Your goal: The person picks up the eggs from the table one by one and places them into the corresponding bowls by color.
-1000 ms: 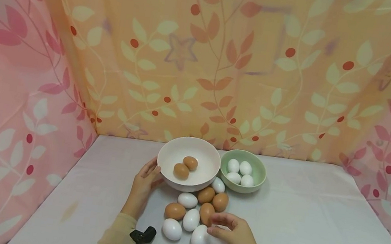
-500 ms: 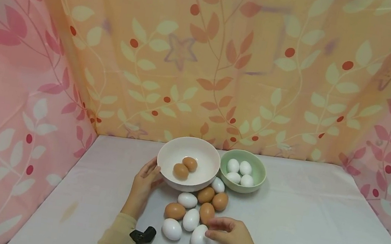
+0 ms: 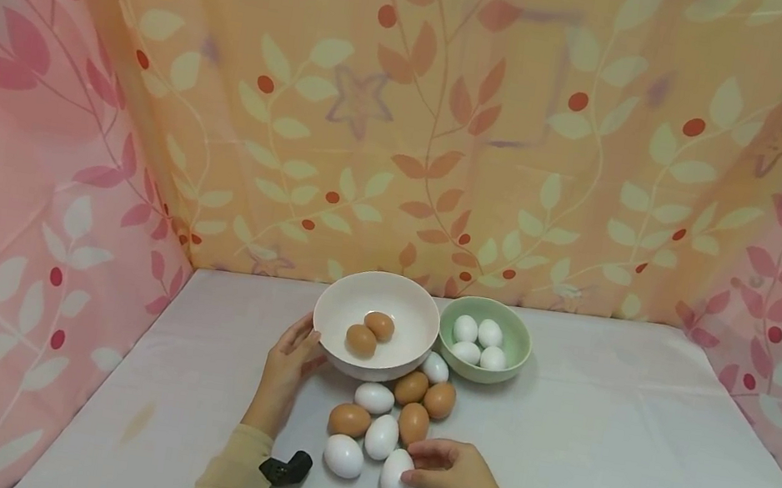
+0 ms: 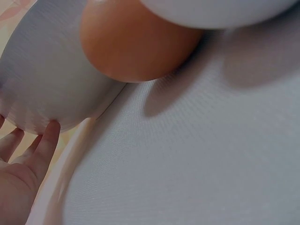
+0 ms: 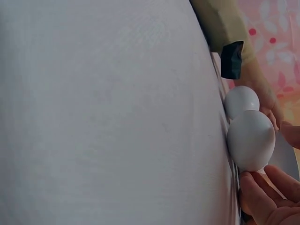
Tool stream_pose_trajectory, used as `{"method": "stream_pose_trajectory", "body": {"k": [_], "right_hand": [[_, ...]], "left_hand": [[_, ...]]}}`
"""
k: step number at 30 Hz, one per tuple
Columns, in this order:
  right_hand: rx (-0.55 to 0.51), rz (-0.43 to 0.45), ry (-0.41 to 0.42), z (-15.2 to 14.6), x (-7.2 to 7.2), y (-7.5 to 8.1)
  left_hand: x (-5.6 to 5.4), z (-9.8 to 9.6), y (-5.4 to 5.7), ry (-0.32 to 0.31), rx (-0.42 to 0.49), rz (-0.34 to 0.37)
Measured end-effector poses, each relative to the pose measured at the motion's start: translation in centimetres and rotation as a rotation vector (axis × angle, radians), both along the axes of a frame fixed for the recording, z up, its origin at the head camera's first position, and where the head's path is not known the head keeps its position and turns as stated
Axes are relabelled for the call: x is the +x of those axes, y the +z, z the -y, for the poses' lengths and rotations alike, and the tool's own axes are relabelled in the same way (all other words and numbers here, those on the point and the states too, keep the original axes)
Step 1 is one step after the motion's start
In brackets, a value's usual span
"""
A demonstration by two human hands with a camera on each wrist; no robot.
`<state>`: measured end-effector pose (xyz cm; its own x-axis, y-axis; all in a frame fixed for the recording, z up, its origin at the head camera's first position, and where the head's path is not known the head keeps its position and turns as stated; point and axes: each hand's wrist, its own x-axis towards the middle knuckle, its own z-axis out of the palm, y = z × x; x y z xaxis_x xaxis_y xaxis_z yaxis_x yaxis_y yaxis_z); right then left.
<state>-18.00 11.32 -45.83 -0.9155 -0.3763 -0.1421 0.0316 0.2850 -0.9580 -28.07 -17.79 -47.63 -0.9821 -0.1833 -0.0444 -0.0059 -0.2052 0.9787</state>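
Observation:
My left hand point(image 3: 290, 364) rests its fingertips against the left side of the white bowl point(image 3: 413, 349); in the left wrist view its fingers point(image 4: 46, 145) are fairly straight on the bowl's wall. Two brown eggs point(image 3: 361, 340) lie inside that bowl. My right hand point(image 3: 451, 472) is at the nearest white egg point(image 3: 394, 476), thumb tip over its right side and fingers by its far end. In the right wrist view, fingertips point(image 5: 251, 183) meet that egg's end, while the thumb point(image 5: 290, 134) appears slightly apart. More white and brown eggs point(image 3: 413, 423) lie loose in front of the bowl.
A green bowl point(image 3: 520, 356) with several white eggs point(image 3: 491, 332) stands against the white bowl's right side. A black device point(image 3: 286, 469) sits at the left wrist. The white-covered table point(image 3: 633, 449) ends at a patterned curtain point(image 3: 404, 153) behind and at both sides.
My right hand has moved slightly left and down, bringing its thumb over the nearest white egg. The left hand stays at the white bowl, and the eggs lie as before.

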Motion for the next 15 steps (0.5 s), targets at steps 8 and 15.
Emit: {"method": "stream_pose_trajectory", "body": {"k": [8,15], "right_hand": [[0.026,-0.028,0.093,0.5,0.0,-0.4],[0.028,-0.066,0.127,1.1,0.3,-0.5]], "left_hand": [[0.1,0.0,0.1,0.002,-0.011,0.001],[0.3,-0.1,0.2,0.002,-0.012,-0.010]]}}
